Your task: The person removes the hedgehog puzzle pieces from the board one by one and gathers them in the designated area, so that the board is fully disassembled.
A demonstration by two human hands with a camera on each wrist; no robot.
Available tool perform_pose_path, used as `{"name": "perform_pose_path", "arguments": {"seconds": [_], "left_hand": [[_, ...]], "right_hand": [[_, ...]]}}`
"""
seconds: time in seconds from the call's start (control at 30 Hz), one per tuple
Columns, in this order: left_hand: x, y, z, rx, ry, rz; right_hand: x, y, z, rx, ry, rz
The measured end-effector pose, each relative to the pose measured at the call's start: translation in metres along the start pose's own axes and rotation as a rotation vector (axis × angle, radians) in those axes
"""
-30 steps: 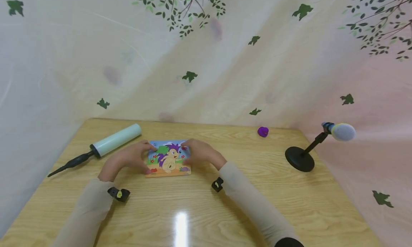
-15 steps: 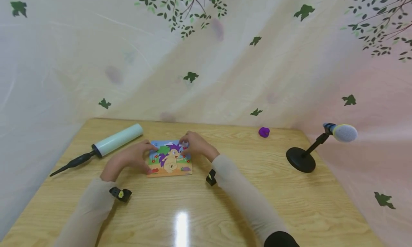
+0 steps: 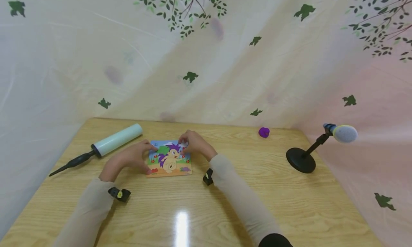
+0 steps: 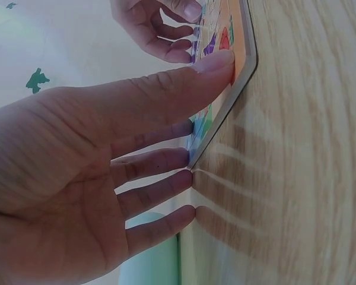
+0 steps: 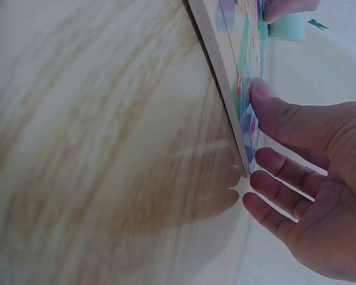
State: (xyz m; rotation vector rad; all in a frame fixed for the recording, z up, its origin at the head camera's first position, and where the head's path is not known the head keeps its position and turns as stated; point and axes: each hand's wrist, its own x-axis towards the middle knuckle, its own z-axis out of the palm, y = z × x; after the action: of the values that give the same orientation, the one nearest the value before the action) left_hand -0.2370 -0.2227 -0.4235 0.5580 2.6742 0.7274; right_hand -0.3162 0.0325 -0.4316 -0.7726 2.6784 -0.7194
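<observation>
Lying between left and right fingers (image 4: 157, 192): puzzle (image 3: 169, 163)

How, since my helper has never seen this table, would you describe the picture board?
On the wooden table, find the person's left hand and right hand. Between them lies the flat, rectangular picture board. Unlike the plain pale green cylinder nearby, it shows a colourful, purple-haired cartoon animal.
</observation>
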Motion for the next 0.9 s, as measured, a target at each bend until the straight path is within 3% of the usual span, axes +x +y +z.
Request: {"name": "perform_pose_path", "arguments": {"seconds": [0.23, 0.9], "left_hand": [[0.0002, -0.0028, 0.0013, -0.002, 0.008, 0.025], [-0.001, 0.0011, -0.0021, 0.003, -0.007, 0.007]], "right_hand": [[0.0002, -0.0028, 0.0014, -0.025, 0.003, -0.012], [0.0028, -0.0016, 0.0051, -0.069, -0.007, -0.01]]}}
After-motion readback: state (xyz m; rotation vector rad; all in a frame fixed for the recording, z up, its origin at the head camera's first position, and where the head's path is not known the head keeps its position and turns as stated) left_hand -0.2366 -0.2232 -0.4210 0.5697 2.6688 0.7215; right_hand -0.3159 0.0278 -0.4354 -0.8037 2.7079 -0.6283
